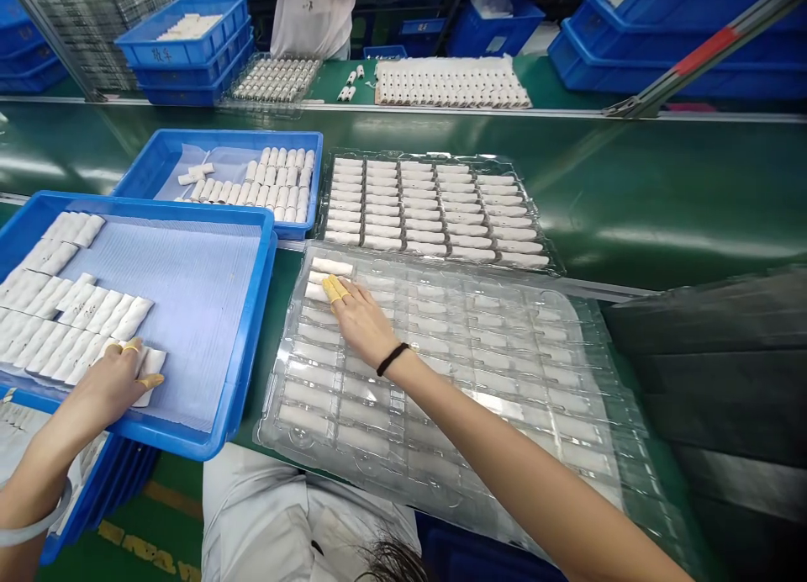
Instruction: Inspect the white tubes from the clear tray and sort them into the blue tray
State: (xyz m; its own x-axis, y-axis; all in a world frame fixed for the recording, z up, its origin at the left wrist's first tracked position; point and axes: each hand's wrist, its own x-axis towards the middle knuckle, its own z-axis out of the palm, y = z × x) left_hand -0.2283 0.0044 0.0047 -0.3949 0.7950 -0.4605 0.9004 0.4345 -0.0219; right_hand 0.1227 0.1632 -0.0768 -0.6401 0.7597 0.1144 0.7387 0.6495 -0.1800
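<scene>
Grip cannot be told for either hand: left hand [113, 382] touches white rolls [66, 346] in bin [245, 338], nine o'clock; right hand [366, 325] rests at clear tray's [271, 401] ten o'clock. Rolls matte, cylindrical, some dark-flecked, in tight rows.

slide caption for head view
Left hand at white cylindrical pieces in a blue rectangular plastic bin; right hand at a clear compartmented plastic tray.

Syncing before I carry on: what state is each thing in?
Left hand: on white pieces
Right hand: on white pieces in front tray
Near bin: partly filled
Far bin: partly filled
Front tray: few pieces far left, pale shapes beneath
Back tray: rows filled
Yellow finger covers: worn, both hands
Back bins: stacked
</scene>
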